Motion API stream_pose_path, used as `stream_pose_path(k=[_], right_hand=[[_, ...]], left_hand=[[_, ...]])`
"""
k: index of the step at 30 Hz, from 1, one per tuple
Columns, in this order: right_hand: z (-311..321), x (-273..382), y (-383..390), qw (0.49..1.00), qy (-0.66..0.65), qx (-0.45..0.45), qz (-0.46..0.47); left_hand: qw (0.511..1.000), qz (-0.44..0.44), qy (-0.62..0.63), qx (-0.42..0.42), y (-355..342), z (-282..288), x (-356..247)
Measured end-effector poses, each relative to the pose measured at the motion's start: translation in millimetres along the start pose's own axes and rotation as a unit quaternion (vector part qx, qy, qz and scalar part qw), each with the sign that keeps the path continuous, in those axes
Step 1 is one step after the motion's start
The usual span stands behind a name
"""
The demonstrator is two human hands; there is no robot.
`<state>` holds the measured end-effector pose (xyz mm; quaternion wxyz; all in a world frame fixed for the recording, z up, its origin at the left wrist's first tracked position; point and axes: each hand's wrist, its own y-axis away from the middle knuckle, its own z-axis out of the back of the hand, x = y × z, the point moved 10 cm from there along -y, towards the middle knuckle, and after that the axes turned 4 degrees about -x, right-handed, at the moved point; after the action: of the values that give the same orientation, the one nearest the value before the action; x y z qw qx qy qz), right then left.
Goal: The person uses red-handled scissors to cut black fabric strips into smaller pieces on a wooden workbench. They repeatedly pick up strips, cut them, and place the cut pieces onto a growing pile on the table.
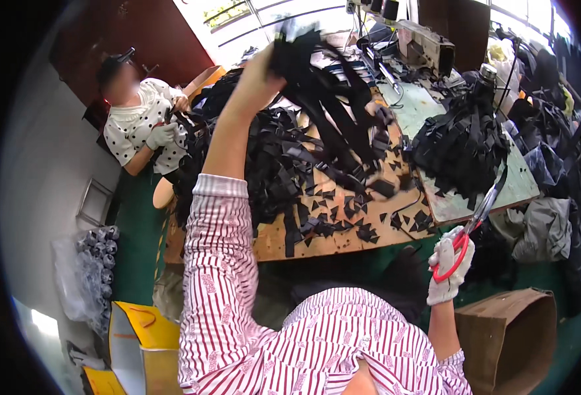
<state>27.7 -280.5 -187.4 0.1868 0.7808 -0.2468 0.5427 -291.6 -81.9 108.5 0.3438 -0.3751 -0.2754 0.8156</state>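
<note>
My bare left hand (259,82) is raised over the far part of the wooden table (272,242), closed around a bundle of black straps (333,108). The straps hang down to the right, smeared by motion, their lower ends near the tabletop. Off to the right, my right hand (440,288), in a white work glove, grips scissors (484,212) by their red handles. Their blades point up and away, apart from the straps. Beneath my left arm lies a large heap of black straps (267,168). Small black offcuts (343,209) are scattered across the wood.
At the left, a person (142,125) in a dotted top handles black straps, one glove on. A sewing machine (425,46) stands at the back. Another strap pile (461,141) covers a pale green table (455,205). A cardboard box (501,336) and yellow bag (147,326) flank me.
</note>
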Motion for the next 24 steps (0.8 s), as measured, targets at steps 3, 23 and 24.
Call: stream_pose_path(k=[3,23,24], right_hand=[[-0.5,0.2,2.4,0.999,0.010,-0.031,-0.008],[49.3,-17.6,-26.0,0.994,-0.045,-0.104,-0.007],[55.0,-18.6,-27.6,0.992,-0.044,-0.114,-0.016]], left_hand=[[0.989,-0.129,0.073,-0.004,-0.3,-0.1,-21.9],[0.884,0.104,0.455,0.027,-43.3,-112.1,-58.2],[0.875,0.105,0.471,0.040,-45.8,-122.4,-63.3]])
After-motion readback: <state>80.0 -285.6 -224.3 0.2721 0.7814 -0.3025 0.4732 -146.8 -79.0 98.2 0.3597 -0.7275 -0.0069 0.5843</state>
